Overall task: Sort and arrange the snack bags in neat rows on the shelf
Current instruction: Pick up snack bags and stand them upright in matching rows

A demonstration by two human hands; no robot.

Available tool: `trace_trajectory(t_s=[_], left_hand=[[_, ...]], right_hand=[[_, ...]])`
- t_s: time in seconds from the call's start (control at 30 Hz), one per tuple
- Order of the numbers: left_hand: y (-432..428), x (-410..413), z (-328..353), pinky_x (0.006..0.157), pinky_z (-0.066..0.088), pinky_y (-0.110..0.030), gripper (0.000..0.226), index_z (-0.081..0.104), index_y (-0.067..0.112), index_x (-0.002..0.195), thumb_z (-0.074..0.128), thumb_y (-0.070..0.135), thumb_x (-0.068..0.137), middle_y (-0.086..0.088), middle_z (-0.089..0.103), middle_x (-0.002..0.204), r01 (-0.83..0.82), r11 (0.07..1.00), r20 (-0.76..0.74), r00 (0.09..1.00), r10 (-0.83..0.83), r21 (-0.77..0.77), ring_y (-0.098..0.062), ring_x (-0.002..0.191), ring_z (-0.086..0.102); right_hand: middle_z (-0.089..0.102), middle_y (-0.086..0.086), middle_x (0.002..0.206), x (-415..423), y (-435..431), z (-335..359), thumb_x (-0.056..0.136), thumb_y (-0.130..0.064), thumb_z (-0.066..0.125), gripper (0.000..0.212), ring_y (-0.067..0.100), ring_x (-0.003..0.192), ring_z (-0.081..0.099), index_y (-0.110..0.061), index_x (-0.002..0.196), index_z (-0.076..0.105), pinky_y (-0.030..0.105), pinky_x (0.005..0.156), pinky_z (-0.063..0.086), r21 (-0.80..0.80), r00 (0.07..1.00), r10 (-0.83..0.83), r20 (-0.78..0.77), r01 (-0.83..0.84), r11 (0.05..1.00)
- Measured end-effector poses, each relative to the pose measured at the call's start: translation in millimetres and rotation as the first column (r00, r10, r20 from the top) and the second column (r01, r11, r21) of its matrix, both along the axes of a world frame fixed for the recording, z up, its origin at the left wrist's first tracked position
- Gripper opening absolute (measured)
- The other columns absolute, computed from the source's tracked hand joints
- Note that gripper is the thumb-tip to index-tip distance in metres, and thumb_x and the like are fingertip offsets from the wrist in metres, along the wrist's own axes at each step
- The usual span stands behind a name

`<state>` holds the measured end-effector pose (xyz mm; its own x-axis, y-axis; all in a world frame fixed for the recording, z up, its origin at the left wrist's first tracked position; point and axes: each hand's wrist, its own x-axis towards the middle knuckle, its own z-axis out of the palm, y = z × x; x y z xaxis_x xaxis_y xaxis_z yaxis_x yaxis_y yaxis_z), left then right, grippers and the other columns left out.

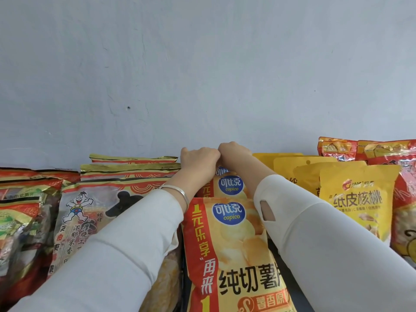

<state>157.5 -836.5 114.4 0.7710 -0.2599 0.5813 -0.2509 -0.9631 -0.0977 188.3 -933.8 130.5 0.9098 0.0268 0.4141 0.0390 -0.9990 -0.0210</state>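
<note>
Several rows already formed, by the look of things: rice cracker bags (101, 210) filed one behind another at left, Copico chip bags (227, 244) in the middle, yellow walnut pouches (358, 199) at right, red bags (387, 152) at far right. Mixed red-and-green packs (20, 210) at far left, order unclear. Both fists at the far end of the chip row: left hand (199, 159) and right hand (234, 149) touching, curled closed over the top edge of the rearmost chip bag (225, 174), apparently pinching it, though fingertips hidden. Probably well along; remaining, seemingly, squaring that back bag against the wall (202, 64) and tidying the left end.
</note>
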Motion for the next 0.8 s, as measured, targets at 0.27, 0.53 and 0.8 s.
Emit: trace_trajectory(t_s=[0.27, 0.53, 0.8], left_hand=[[14.5, -21.4, 4.1, 0.072, 0.035, -0.033, 0.024, 0.065, 0.023, 0.099, 0.043, 0.014, 0.095, -0.001, 0.058, 0.1, 0.183, 0.975, 0.166, 0.973, -0.162, -0.123, -0.024, 0.089, 0.057], [26.5, -55.5, -15.6, 0.075, 0.04, -0.033, 0.023, 0.069, 0.016, 0.096, 0.045, 0.016, 0.095, -0.006, 0.058, 0.104, 0.321, 0.925, 0.214, 0.937, -0.278, -0.203, -0.024, 0.102, 0.05], [25.3, -120.5, -64.7, 0.095, 0.031, -0.021, 0.033, 0.055, 0.015, 0.126, 0.052, 0.019, 0.094, -0.006, 0.048, 0.126, 0.352, 0.734, 0.264, 0.934, -0.239, -0.58, -0.019, 0.119, 0.045]], right_hand=[[0.06, 0.011, 0.113, -30.7, 6.0, -1.4, 0.092, -0.006, 0.045, 0.023, 0.03, 0.105, 0.057, -0.011, 0.11, 0.06, 0.041, 0.086, 0.052, 0.069, 0.992, 0.028, 0.125, -0.037, 0.997], [0.059, 0.01, 0.112, -70.9, 13.3, -19.0, 0.09, -0.004, 0.045, 0.023, 0.03, 0.108, 0.055, -0.011, 0.103, 0.062, 0.04, 0.082, 0.051, 0.066, 0.984, 0.07, 0.166, -0.082, 0.995], [0.059, 0.009, 0.119, -130.5, 8.4, -50.7, 0.093, -0.016, 0.045, 0.031, 0.03, 0.108, 0.056, -0.018, 0.119, 0.062, 0.038, 0.08, 0.05, 0.144, 0.956, 0.205, 0.211, -0.238, 0.961]])
